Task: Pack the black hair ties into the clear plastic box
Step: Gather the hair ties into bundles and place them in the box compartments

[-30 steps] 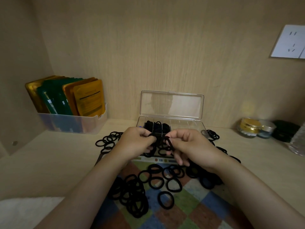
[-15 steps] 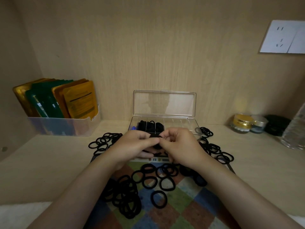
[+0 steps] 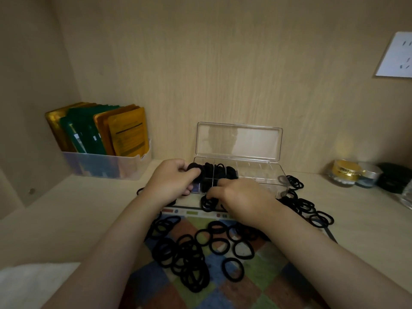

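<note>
Left hand (image 3: 171,181) pinches a bundled hair tie (image 3: 194,168) at the left end of the clear plastic box (image 3: 267,177). Right hand (image 3: 243,196) rests on loose hair ties (image 3: 207,204) in front of the box; its grip is indeterminate. Risk: the bundle springs open and spills out of its compartment.

Box lid (image 3: 239,141) upright behind, right compartments (image 3: 260,175) free

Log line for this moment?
left hand: holds tie bundle at box | right hand: on loose ties | lid: open
</note>
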### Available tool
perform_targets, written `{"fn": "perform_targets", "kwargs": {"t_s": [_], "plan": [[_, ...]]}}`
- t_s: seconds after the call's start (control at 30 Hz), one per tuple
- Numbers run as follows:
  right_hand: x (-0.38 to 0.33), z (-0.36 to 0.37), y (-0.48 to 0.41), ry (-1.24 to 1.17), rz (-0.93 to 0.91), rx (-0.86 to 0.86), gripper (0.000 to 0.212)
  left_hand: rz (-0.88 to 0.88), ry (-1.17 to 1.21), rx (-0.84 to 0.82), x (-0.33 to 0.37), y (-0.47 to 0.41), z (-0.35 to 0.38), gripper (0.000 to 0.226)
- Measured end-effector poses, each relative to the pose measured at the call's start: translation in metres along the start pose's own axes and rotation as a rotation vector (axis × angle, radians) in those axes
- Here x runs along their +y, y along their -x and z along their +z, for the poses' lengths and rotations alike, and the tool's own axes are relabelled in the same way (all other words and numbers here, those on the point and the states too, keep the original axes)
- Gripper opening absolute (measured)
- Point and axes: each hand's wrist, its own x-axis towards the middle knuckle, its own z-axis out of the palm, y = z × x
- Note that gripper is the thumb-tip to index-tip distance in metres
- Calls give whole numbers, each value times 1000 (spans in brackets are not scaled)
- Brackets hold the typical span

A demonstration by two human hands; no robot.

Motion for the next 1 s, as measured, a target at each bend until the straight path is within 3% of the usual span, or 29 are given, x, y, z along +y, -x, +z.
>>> {"fn": "perform_targets", "kwargs": {"t_s": [0.17,0.33,0.47,0.63,0.73,0.87,0.93,1.0], "plan": [[-8,3,-15,142,-104,-58,49,29,21,28,-3,-2,-4,16],[-4,14,-18,120,-40,-57,24,55,-11,29,-4,-2,-5,15],[-9,13,-18,26,35,-47,36,66,-25,24,-6,-1,-3,15],[-7,12,-17,32,82,-80,22,90,-31,21,-5,0,-2,14],[-3,7,-7,52,74,-72,24,99,-57,2,-6,1,0,14],[4,-3,12,-409,180,118,13,98,-101,-37,-6,2,4,15],[7,-11,19,-813,305,191,13,85,-92,-49,-6,2,7,14],[8,-16,26,-1243,381,143,17,59,-61,-61,-5,3,13,11]]}}
